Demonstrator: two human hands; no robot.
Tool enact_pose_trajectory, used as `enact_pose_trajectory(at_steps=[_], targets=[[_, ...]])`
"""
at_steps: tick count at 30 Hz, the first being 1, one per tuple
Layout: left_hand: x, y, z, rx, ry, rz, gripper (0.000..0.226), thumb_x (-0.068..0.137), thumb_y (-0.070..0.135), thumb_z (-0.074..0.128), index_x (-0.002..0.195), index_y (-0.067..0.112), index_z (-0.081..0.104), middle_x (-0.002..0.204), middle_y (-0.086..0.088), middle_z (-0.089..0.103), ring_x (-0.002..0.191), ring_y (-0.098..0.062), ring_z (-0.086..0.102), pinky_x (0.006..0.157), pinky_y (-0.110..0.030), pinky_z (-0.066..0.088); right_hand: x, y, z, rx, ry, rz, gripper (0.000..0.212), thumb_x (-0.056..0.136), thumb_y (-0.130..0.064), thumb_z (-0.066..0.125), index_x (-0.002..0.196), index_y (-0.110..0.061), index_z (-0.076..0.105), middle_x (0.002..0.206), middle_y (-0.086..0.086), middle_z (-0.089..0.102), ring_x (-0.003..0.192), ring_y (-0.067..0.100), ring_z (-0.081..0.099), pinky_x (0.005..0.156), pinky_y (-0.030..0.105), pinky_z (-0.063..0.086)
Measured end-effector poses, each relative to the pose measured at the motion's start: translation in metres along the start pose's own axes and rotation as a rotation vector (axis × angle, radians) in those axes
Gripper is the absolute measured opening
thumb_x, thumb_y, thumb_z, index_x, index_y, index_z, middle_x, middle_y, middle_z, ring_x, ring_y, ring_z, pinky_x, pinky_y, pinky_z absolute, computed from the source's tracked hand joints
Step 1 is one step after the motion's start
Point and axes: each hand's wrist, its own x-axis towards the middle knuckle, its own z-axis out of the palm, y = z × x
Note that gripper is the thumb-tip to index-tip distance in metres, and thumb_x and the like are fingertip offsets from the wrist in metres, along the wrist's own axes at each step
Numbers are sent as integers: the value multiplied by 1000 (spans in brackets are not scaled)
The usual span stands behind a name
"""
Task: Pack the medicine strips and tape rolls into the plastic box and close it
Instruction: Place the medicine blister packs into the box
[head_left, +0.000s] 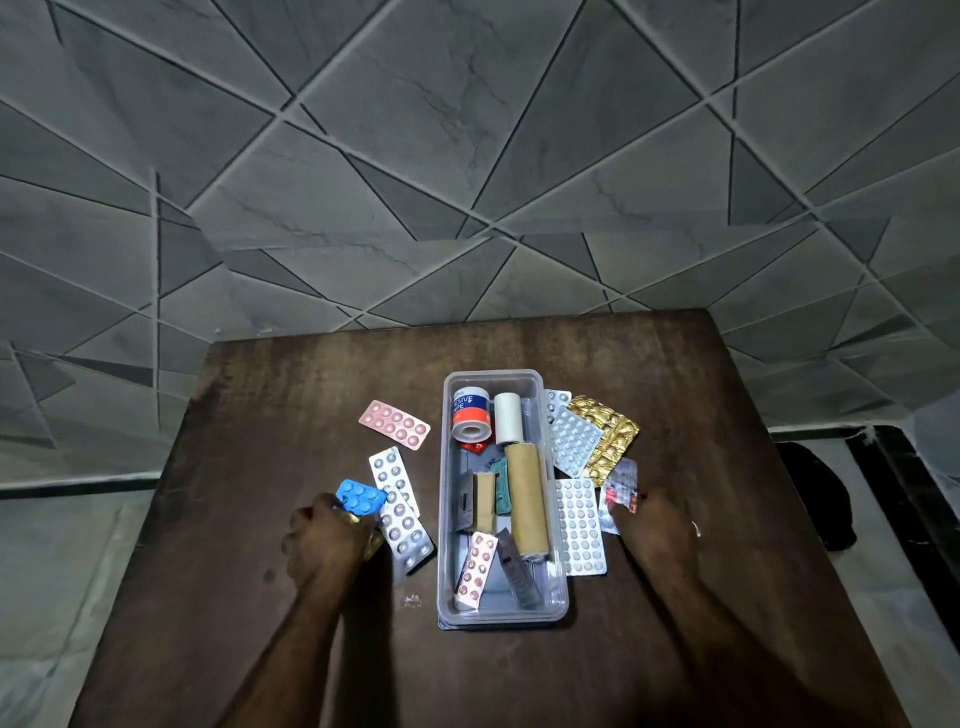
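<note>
one blurred strip (619, 488), right hand (657, 525) grip unclear; left hand (322, 540) holds blue strip (361, 496)

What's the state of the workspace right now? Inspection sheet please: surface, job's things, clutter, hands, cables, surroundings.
Surface: dark wooden table.
Job's things: clear plastic box open, no lid seen; inside are an adhesive tape roll, white tape roll, brown roll and pink-dotted strip. Left of the box: pink strip, long silver strip. Right of the box: gold strip, silver strip, white strip.
Clutter: small pale scrap left of the box.
Hands: left hand grips a blue strip; right hand on a printed strip, grip unclear.
Cables: nothing seen.
Surroundings: grey geometric-tiled wall.
</note>
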Motion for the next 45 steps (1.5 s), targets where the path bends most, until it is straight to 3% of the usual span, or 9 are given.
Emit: enact_pose_trajectory(at_steps=[5,14,19,22,25,29,35,40,45], targets=[[-1,-6,7,45,-4,49,56,75,35,70,124,13,54,123,-23,53,112,-45,51,95,-44,43,30,41,44,110,-152,85,60,63,-57,58,106,-14,58,100,7,70,90,29,67,80,43,57],[-2,-9,1,33,41,113,37,72,16,67,108,10,60,107,-25,59,97,-45,59,89,-41,48,10,8,9,312,-94,95,31,72,-19,76,98,-4,67,97,17,72,86,35,68,73,36,52],[-2,-10,0,37,6,91,48,71,16,71,117,7,58,115,-25,57,102,-43,58,92,-40,46,4,3,-6,512,-67,179,15,79,-13,71,89,-2,73,75,18,70,57,30,60,60,48,55],[7,-12,-3,30,-50,59,51,62,24,74,108,7,61,110,-22,62,100,-36,58,87,-37,48,1,3,-14,608,-65,222,15,82,-15,69,92,-6,71,75,12,69,57,26,59,54,37,53],[13,-15,-9,55,-97,42,51,54,34,78,96,10,63,105,-18,63,95,-30,57,79,-34,49,-5,-1,-19,646,-71,204,9,81,-16,69,86,-9,71,68,8,68,57,25,60,59,40,54],[17,-19,-16,-16,-107,-4,62,57,34,88,105,12,56,111,-19,54,105,-34,54,78,-34,43,-16,-12,-22,664,-97,143,5,82,-14,67,81,-11,71,63,5,66,55,22,59,59,38,51],[13,-22,-31,-140,-101,17,16,79,24,74,90,13,70,87,-11,72,79,-26,64,73,-36,51,-31,-35,-33,728,-121,61,9,87,-16,64,86,-13,71,67,5,67,51,13,58,50,26,48],[-5,4,-60,-277,-29,226,4,79,16,73,77,17,70,75,-7,72,74,-24,67,68,-33,48,-40,-61,-43,803,-175,-39,9,88,-11,65,95,-6,68,69,6,60,54,12,55,44,20,47],[-48,51,-50,-299,160,648,15,73,9,75,73,23,69,73,12,60,65,6,57,63,-7,39,-53,-82,-35,688,-276,-141,11,79,-8,74,83,-14,66,77,8,69,64,16,61,56,31,53]])
